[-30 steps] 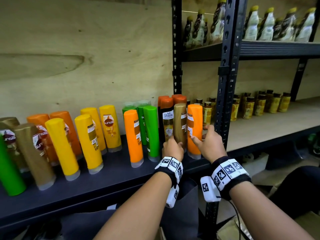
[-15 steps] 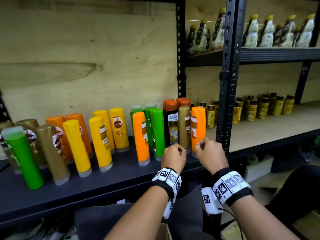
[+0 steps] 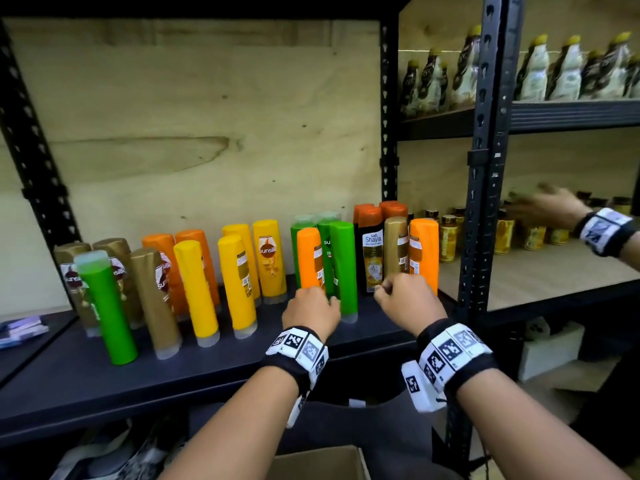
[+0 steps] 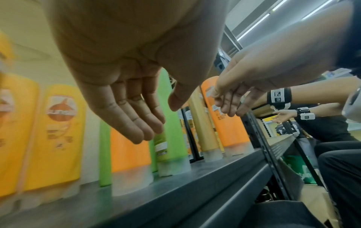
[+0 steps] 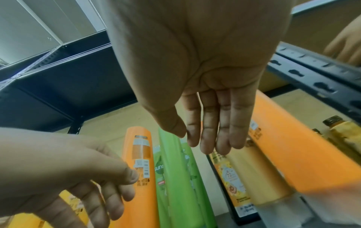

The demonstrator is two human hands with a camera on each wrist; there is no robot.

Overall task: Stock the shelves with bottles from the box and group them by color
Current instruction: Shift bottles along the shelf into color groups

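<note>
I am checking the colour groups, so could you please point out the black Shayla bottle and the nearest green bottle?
Black Shayla bottle [image 3: 372, 252]: head view, on its label.
Nearest green bottle [image 3: 104, 303]: head view, mid-body.

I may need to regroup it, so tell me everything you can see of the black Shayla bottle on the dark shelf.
The black Shayla bottle is a tall, glossy plastic bottle with an orange cap on top and a white, yellow and gold label. It stands upright on the dark metal shelf, between the green bottle on its left and the gold bottle on its right, packed close to both. Similar orange-capped bottles stand behind it. Neither hand touches it; the right hand hovers in front.
</note>
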